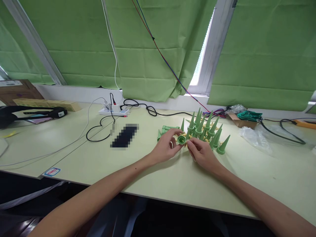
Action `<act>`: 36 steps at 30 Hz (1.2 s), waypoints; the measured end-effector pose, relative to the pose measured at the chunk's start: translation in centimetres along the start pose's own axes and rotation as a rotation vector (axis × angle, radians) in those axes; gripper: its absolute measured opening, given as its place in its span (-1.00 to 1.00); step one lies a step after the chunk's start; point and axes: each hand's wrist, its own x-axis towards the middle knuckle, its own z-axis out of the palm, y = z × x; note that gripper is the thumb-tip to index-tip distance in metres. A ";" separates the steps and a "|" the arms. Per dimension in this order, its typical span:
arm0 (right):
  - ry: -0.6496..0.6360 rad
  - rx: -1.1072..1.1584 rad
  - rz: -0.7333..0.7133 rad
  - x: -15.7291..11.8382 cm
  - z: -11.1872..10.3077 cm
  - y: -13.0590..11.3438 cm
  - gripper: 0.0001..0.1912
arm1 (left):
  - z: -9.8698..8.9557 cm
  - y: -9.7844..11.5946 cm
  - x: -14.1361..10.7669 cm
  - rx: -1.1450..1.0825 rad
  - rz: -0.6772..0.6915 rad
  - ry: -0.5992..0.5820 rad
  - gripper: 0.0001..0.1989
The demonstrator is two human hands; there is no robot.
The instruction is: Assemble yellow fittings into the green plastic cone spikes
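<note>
Between the thumb and fingers of my left hand (168, 144) is a green plastic cone (181, 140), its round hollow base turned towards me. Close beside its rim, my right hand (201, 153) is closed in a pinch; a small yellowish bit shows at the fingertips, too small to name. Just behind both hands stands a cluster of similar green pointed cones (198, 127), mostly upright on flanged bases. Small yellow pieces (204, 134) lie among them. One cone (223, 145) stands at the right edge of the group, and green tubular parts (170, 127) lie to the left.
A pixelated dark patch (125, 135) lies left of my hands. Behind it are a white power strip (114, 111) and a looping black cable (153, 110). At the right sit an open cardboard box (240, 121) and clear plastic bags (255, 138). A black headset-like strap (32, 113) lies far left.
</note>
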 end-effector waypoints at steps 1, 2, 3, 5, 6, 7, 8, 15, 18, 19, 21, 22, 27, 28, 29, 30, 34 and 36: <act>0.004 0.003 -0.001 0.0 0.0 0.0 -0.58 | 0.0 -0.1 0.0 -0.006 -0.007 0.008 -0.68; 0.007 0.006 -0.002 0.0 0.0 0.0 -0.60 | 0.0 -0.1 0.1 -0.015 -0.014 0.013 -0.69; 0.009 0.009 -0.002 0.0 0.0 0.1 -0.62 | 0.0 -0.2 0.1 -0.026 -0.021 0.016 -0.71; 0.012 0.015 -0.002 0.0 0.0 0.1 -0.64 | 0.0 -0.5 0.2 -0.056 -0.038 0.024 -0.75; 0.013 0.017 -0.003 0.0 0.0 0.1 -0.66 | 0.1 -0.6 0.2 -0.077 -0.051 0.038 -0.78; 0.014 0.019 -0.005 0.0 0.0 0.1 -0.67 | 0.1 -0.7 0.3 -0.104 -0.071 0.050 -0.81; 0.015 0.019 -0.007 0.0 0.0 0.2 -0.67 | 0.1 -0.8 0.4 -0.137 -0.098 0.051 -0.82; 0.001 -0.028 -0.011 0.0 0.0 0.2 -0.69 | -0.1 -1.0 0.7 -0.360 -0.292 -0.143 -0.50; -0.010 -0.072 -0.030 0.0 0.0 0.1 -0.70 | -0.2 -0.7 0.7 -0.418 -0.327 -0.192 -0.51; -0.017 -0.083 -0.038 0.1 0.0 0.1 -0.70 | -0.2 -0.7 0.7 -0.429 -0.336 -0.195 -0.51; -0.031 -0.096 -0.051 0.1 0.0 0.1 -0.69 | -0.2 -0.7 0.7 -0.439 -0.350 -0.196 -0.50; -0.037 -0.099 -0.052 0.1 0.0 0.1 -0.69 | -0.3 -0.8 0.7 -0.438 -0.354 -0.195 -0.50; -0.056 -0.104 -0.061 0.1 0.0 0.4 -0.67 | -0.3 -1.1 0.7 -0.420 -0.345 -0.220 -0.49; -0.059 -0.104 -0.063 0.1 0.0 0.4 -0.67 | -0.4 -1.1 0.7 -0.414 -0.344 -0.228 -0.49; -0.062 -0.103 -0.063 0.1 0.1 0.5 -0.67 | -0.4 -1.1 0.7 -0.410 -0.344 -0.236 -0.49; -0.064 -0.102 -0.062 0.1 0.1 0.5 -0.67 | -0.4 -1.1 0.6 -0.407 -0.345 -0.244 -0.49; -0.088 -0.082 -0.051 0.0 0.1 0.6 -0.67 | -0.6 -0.9 0.6 -0.390 -0.327 -0.272 -0.51; -0.102 -0.064 -0.045 0.0 0.1 0.5 -0.66 | -0.7 -0.8 0.5 -0.370 -0.306 -0.277 -0.51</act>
